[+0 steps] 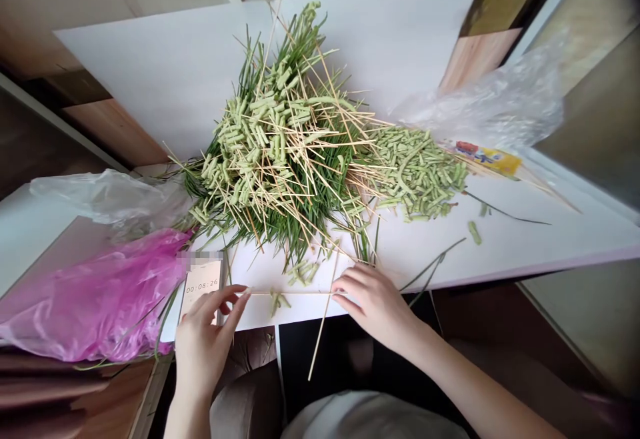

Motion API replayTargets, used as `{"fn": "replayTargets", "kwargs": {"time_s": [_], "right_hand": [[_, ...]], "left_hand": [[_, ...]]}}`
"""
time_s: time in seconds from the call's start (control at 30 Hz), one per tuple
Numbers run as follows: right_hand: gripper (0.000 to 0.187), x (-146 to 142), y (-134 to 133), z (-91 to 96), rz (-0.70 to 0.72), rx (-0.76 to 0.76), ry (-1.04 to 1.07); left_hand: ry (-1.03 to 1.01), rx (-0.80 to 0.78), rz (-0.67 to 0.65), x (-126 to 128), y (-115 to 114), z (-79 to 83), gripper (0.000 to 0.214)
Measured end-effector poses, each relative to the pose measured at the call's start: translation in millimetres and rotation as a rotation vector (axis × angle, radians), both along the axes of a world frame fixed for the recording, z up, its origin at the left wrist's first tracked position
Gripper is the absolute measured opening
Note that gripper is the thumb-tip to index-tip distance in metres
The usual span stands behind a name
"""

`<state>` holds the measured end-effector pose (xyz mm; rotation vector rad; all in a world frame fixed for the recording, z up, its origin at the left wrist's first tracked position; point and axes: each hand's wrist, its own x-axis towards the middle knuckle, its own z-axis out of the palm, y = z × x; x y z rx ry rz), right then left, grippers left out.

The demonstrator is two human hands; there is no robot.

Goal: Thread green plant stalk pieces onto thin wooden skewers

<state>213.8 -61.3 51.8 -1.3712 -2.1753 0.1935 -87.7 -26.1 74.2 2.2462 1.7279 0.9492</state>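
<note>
Near the table's front edge, my left hand [213, 319] pinches the left end of a thin bamboo skewer [300, 293] between thumb and forefinger. The skewer lies level, and its right end is in the closed fingers of my right hand [367, 299]. A second skewer [320, 339] crosses it at a slant by my right fingertips and juts past the table edge; whether those fingers grip it too, I cannot tell. A few short pale green bean-like pieces [279, 301] are at the level skewer, between my hands. More cut pieces [303, 272] lie just behind.
A tall heap of long green stalks [325, 192] with skewers and threaded pieces rises at the back. Loose cut pieces [415, 172] are piled right of it. A pink plastic bag [110, 292] and a phone [203, 282] showing a timer lie left; clear plastic [500, 105] is at right.
</note>
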Motion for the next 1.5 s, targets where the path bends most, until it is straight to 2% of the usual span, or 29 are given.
{"fn": "replayTargets", "kwargs": {"time_s": [0.17,0.33,0.43,0.53,0.7,0.8,0.87,1.0,1.17,1.37,1.5], "right_hand": [[0.01,-42.4,12.5,-19.6,-0.002,-0.008,-0.16],[0.016,-47.6,22.2,-13.7,-0.041,-0.032,-0.213],[0.016,-31.7,18.6,-2.7,-0.043,-0.062,-0.179],[0.016,-7.6,3.8,5.8,-0.02,-0.105,-0.106],[0.016,27.1,-39.8,6.6,-0.018,-0.168,0.126],[0.016,36.0,-64.1,2.0,-0.027,-0.184,0.304],[0.015,37.9,-75.9,-1.3,-0.037,-0.185,0.35],[0.015,38.8,-88.7,-6.8,-0.07,-0.194,0.395],[0.016,39.6,-89.2,-10.2,-0.092,-0.21,0.388],[0.017,40.5,-83.8,-9.1,-0.071,-0.15,0.389],[0.017,40.8,-84.0,-12.0,-0.079,-0.167,0.406]], "left_hand": [[0.141,-0.093,-0.103,15.3,-10.3,-20.2,0.027],[0.098,-0.104,-0.113,23.5,-19.8,-26.6,0.016],[-0.067,-0.189,-0.029,17.7,-17.4,-25.9,0.018],[-0.36,-0.341,0.011,13.0,-7.4,-25.1,0.025],[-0.824,-0.49,-0.027,21.6,14.9,-20.5,0.031],[-0.988,-0.544,-0.072,32.0,24.6,-17.9,0.031],[-1.048,-0.578,-0.095,38.5,28.3,-17.4,0.031],[-1.059,-0.634,-0.136,48.6,30.9,-17.0,0.029],[-1.05,-0.672,-0.182,55.7,32.6,-15.8,0.026],[-1.047,-0.647,-0.136,57.6,33.4,-16.5,0.022],[-1.069,-0.638,-0.11,60.6,33.1,-16.4,0.023]]}}
